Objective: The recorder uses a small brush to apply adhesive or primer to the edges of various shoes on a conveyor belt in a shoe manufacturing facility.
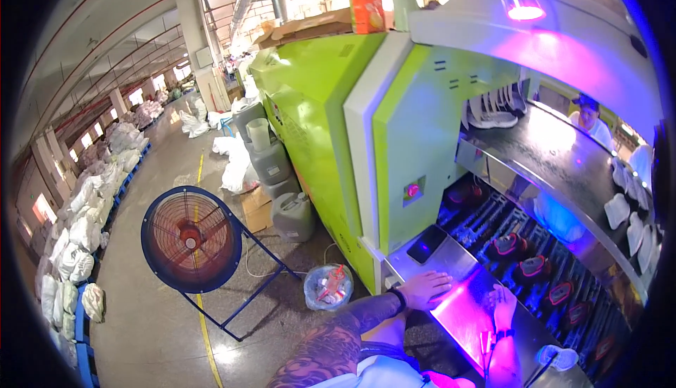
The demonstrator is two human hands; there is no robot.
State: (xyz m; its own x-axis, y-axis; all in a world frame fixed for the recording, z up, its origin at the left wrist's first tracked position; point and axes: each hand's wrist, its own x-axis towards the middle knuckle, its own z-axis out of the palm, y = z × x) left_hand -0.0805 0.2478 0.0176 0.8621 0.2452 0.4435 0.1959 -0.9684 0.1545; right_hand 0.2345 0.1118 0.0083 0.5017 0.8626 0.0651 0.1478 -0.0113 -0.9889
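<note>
My left hand lies flat, palm down, with its fingers stretched out at the near edge of a metal ledge. It holds nothing. Over the same ledge, in pink-violet light, my right hand is raised with its fingers loosely apart, and nothing shows in it. A dark phone rests on the ledge beyond my left hand. Just past my right hand runs a dark slatted conveyor, carrying several dark shoe pieces with glowing pinkish rims, among them a shoe piece.
A green and white machine rises ahead, with a red knob. White shoe soles lie on a raised shelf; a person is behind it. At left stand a floor fan, a lined bin, jerrycans and piled sacks.
</note>
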